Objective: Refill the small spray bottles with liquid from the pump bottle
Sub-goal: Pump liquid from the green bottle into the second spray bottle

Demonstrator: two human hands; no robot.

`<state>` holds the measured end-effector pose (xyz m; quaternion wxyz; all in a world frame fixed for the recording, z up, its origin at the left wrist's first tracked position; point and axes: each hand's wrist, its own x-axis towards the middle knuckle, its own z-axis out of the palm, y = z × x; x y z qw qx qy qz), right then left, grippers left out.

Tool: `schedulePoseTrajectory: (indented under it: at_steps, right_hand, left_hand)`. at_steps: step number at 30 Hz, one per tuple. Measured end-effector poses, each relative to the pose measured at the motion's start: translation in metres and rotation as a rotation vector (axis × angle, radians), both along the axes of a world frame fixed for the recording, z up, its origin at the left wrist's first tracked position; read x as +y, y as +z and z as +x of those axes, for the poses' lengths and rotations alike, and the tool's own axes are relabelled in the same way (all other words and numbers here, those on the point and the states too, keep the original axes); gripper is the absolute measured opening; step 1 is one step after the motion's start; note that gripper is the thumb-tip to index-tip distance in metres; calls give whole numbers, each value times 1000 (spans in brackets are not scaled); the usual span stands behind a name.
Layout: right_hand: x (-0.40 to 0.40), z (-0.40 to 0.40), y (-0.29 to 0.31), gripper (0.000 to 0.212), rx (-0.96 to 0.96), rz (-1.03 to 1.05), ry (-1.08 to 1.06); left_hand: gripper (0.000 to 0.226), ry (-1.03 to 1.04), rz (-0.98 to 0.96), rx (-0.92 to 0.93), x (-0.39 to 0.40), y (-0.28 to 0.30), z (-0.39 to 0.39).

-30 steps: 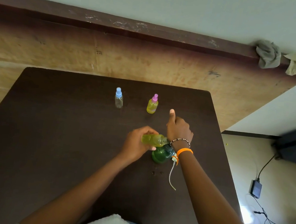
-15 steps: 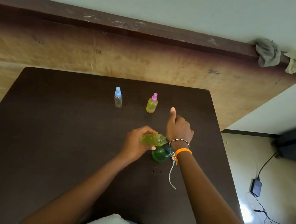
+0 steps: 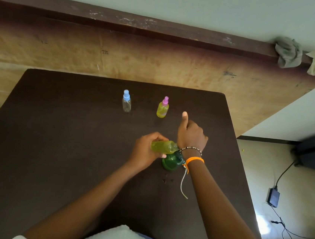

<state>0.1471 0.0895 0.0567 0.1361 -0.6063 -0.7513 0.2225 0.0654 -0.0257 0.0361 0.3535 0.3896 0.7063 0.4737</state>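
My left hand (image 3: 145, 153) grips a small uncapped bottle of yellow-green liquid (image 3: 162, 146), tilted on its side with its neck toward the pump head. The green pump bottle (image 3: 170, 162) stands on the dark table (image 3: 52, 147), seen from above. My right hand (image 3: 191, 136) hovers over the pump with its wrist above the pump head. Its fingers are curled and one digit points away from me; what the palm holds or presses is hidden. A clear spray bottle with a blue cap (image 3: 126, 101) and a yellow-filled one with a pink cap (image 3: 163, 108) stand upright further back.
A few drops (image 3: 166, 180) lie on the table near the pump bottle. A worn wooden board (image 3: 120, 57) leans behind the table, with two rags (image 3: 288, 52) on its top edge. To the right, a charger and cables (image 3: 273, 196) lie on the floor beside a dark bag.
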Motion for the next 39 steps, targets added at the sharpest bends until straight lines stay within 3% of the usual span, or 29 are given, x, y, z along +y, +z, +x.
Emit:
schedulePoseTrajectory:
  at_steps: [5, 16, 25, 33, 39]
  right_hand:
    - [4, 1, 2, 73, 45, -114, -11]
    - [1, -1, 2, 66, -14, -52, -22]
    - [8, -1, 9, 76, 25, -162, -12]
    - [0, -1, 4, 66, -46, -19, 13]
    - [4, 1, 4, 75, -2, -117, 0]
  left_hand:
    - [38, -6, 24, -11, 2, 2, -2]
    - [39, 1, 7, -34, 2, -3, -1]
    - [38, -8, 26, -50, 2, 0, -3]
    - [39, -6, 11, -48, 4, -5, -3]
    - [37, -11, 41, -47, 4, -2, -4]
